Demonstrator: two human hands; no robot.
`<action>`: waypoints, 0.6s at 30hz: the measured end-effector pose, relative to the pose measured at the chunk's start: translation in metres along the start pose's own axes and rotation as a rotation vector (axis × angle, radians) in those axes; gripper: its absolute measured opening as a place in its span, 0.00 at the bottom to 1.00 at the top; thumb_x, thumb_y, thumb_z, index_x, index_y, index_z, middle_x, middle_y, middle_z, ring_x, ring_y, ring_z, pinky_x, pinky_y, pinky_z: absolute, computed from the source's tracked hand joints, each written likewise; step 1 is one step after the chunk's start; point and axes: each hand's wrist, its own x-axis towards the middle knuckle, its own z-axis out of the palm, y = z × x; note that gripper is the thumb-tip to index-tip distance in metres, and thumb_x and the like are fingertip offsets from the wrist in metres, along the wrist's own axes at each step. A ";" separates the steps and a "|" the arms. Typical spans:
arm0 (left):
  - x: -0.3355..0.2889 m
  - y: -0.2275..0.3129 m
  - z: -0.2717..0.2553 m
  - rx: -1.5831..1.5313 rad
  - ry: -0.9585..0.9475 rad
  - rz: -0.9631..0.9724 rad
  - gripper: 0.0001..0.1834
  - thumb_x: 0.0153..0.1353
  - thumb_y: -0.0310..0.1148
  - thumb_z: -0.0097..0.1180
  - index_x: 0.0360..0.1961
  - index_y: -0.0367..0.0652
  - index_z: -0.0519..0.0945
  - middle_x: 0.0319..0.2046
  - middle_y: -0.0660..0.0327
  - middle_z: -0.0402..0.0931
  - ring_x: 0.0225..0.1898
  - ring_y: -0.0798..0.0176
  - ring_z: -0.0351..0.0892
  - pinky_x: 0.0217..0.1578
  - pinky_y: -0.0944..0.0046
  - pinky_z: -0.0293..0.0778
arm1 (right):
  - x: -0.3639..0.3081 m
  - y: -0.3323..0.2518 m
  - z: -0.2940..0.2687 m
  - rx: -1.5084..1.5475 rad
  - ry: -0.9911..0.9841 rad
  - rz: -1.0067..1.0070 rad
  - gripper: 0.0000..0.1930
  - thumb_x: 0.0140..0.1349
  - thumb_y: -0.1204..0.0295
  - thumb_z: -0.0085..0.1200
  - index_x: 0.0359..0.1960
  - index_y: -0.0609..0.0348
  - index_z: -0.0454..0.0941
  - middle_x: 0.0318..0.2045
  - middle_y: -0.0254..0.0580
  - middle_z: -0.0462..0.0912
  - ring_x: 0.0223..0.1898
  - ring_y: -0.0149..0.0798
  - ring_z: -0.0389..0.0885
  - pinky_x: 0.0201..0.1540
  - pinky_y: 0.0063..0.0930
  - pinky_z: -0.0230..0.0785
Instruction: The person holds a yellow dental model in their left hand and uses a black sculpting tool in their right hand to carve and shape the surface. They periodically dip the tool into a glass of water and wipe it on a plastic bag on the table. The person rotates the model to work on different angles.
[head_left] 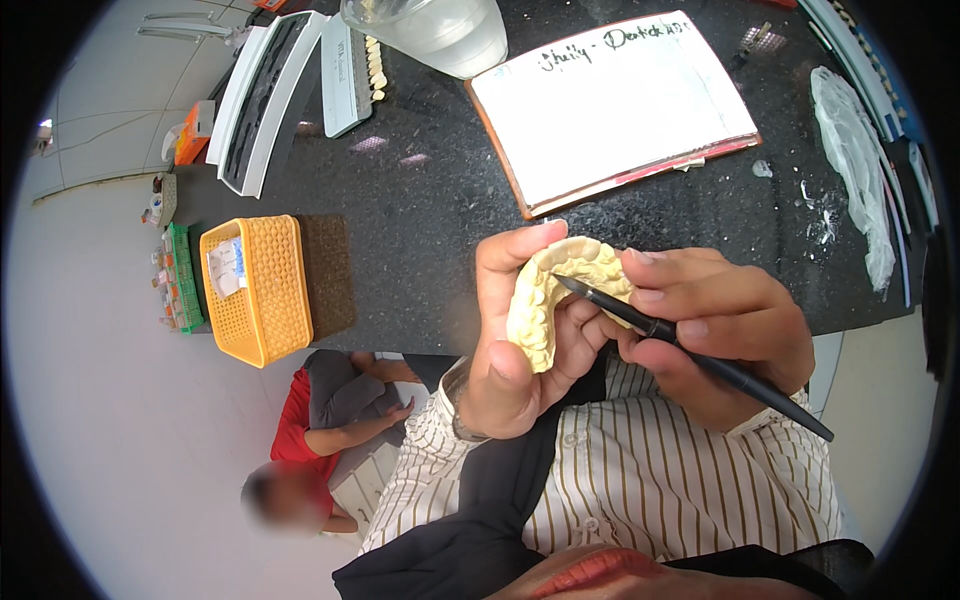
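A pale yellow dental cast (pixel 535 318), curved like a row of teeth, is held up in front of me by my left hand (pixel 510 370). The thumb presses one end of the arch and the fingers wrap behind it. My right hand (pixel 735 325) grips a slim black pen-like tool (pixel 715 370), its dark tip against or very near the inner side of the arch. Some right fingertips rest by the cast's other end. Whether the tip is a pen point or a blade, I cannot tell.
On the dark speckled counter (pixel 410 240) lie an open notebook (pixel 610 105), a tooth shade guide (pixel 347 80), a white case (pixel 265 105) and a clear plastic bag (pixel 855 170). A water container (pixel 440 35) stands behind; a yellow basket (pixel 275 285) sits left. A seated person (pixel 310 430) is beyond.
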 end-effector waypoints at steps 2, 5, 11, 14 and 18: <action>0.001 -0.001 0.000 -0.001 -0.007 0.007 0.41 0.57 0.55 0.44 0.62 0.45 0.41 0.57 0.53 0.56 0.59 0.54 0.57 0.56 0.55 0.62 | -0.001 0.000 0.001 0.013 0.010 0.004 0.16 0.47 0.83 0.59 0.36 0.62 0.66 0.35 0.53 0.75 0.44 0.53 0.76 0.45 0.39 0.72; -0.001 0.000 0.009 0.066 0.145 -0.013 0.41 0.54 0.55 0.49 0.60 0.46 0.45 0.53 0.50 0.58 0.52 0.55 0.64 0.47 0.58 0.68 | -0.002 0.001 0.001 0.018 0.013 0.000 0.16 0.47 0.84 0.58 0.36 0.63 0.66 0.35 0.53 0.75 0.45 0.53 0.76 0.45 0.38 0.73; -0.003 0.001 0.015 0.109 0.280 -0.033 0.41 0.53 0.55 0.52 0.59 0.47 0.46 0.51 0.48 0.59 0.48 0.56 0.68 0.43 0.60 0.71 | -0.001 0.000 0.001 0.001 0.001 0.003 0.16 0.47 0.84 0.58 0.36 0.62 0.67 0.35 0.53 0.75 0.45 0.53 0.76 0.45 0.38 0.72; 0.000 0.000 0.004 0.052 0.094 -0.014 0.41 0.56 0.56 0.46 0.61 0.46 0.43 0.55 0.52 0.57 0.55 0.55 0.61 0.52 0.56 0.64 | -0.001 0.000 0.000 0.011 -0.003 0.003 0.16 0.47 0.84 0.58 0.36 0.62 0.67 0.36 0.53 0.75 0.45 0.53 0.76 0.45 0.39 0.72; 0.000 0.000 0.001 0.011 -0.001 0.000 0.41 0.58 0.55 0.43 0.62 0.45 0.41 0.57 0.53 0.56 0.59 0.55 0.58 0.56 0.54 0.60 | 0.000 0.000 -0.001 0.005 -0.014 -0.003 0.16 0.47 0.83 0.58 0.36 0.62 0.67 0.36 0.53 0.75 0.45 0.54 0.76 0.46 0.39 0.72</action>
